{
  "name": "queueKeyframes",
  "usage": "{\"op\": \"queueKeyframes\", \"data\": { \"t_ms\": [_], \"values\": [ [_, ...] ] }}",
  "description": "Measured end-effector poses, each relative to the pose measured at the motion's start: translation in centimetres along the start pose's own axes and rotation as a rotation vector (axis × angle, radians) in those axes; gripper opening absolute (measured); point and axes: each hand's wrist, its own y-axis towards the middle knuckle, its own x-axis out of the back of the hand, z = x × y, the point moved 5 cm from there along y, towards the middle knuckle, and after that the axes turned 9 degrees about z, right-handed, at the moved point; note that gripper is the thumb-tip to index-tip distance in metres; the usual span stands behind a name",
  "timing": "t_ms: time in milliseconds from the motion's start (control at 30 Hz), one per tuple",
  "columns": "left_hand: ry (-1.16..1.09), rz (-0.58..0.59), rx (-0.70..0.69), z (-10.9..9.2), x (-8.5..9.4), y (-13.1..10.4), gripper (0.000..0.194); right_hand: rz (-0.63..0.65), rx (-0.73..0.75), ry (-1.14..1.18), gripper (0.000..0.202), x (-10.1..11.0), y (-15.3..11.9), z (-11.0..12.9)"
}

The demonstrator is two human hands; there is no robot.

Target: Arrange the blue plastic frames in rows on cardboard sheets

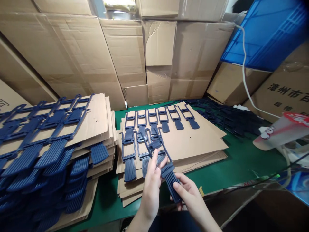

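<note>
Frame piece (168, 169), dark blue plastic, is being held in both hands above the near edge of the cardboard sheets (188, 145), its ribbed end slanting toward the person. Right hand (191, 193) is pinching the ribbed end, thumb lying along the ribs, other fingers curling beneath. Left hand (151, 188) is grasping the left side bar, partly covering it; one fingertip is reaching close to the small crosspiece (155, 145); contact there, cannot tell. Similar frames (130, 171) are lying in two rows on the sheets, the nearer row partly hidden behind the held piece. Left of these, a taller cardboard stack (98, 111) is bearing more frames, ribbed ends overhanging. At right, a dark heap of plastic parts (224, 117) is lying on the green table (256, 164), near a translucent cup (270, 135). Cardboard boxes (125, 51) are standing behind.
</note>
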Motion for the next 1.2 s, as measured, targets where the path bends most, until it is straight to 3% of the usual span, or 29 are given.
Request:
{"op": "queueKeyframes", "data": {
  "t_ms": [67, 133, 233, 333, 433, 600, 767, 1000, 1200],
  "values": [
    [0.087, 0.054, 0.006, 0.6, -0.2, -0.3, 0.048, -0.018, -0.047, 0.025, 0.063, 0.2, 0.2, 0.3],
    [0.223, 0.106, 0.018, 1.1, -0.3, -0.8, 0.044, -0.126, 0.011, 0.002, 0.064, 1.3, 0.4, 1.3],
    [0.632, 0.246, -0.040, 1.3, -0.8, -1.5, 0.035, -0.402, 0.246, -0.175, 0.052, 3.9, 0.1, 3.7],
    [1.031, 0.423, -0.245, 1.4, -1.8, -2.4, 0.034, -0.683, 0.412, -0.485, 0.040, 6.1, -0.4, 5.6],
    [1.140, 0.439, -0.320, 2.1, -2.0, -3.0, 0.029, -0.852, 0.495, -0.768, 0.035, 6.9, -0.8, 6.5],
    [1.217, 0.497, -0.307, 3.6, -1.7, -3.6, 0.025, -1.022, 0.733, -1.195, 0.023, 5.4, -1.8, 7.4],
    [1.235, 0.430, -0.146, 4.6, -1.0, -3.4, 0.025, -0.955, 0.897, -1.307, 0.019, 4.6, -2.1, 6.9],
    [1.244, 0.467, -0.016, 5.7, -1.3, -3.4, 0.023, -0.845, 0.694, -1.519, 0.024, 4.4, -0.7, 6.3],
    [1.282, 0.435, 0.038, 6.6, -1.5, -3.5, 0.023, -0.665, 0.562, -1.530, 0.033, 3.9, -0.4, 6.5]
  ]
}}
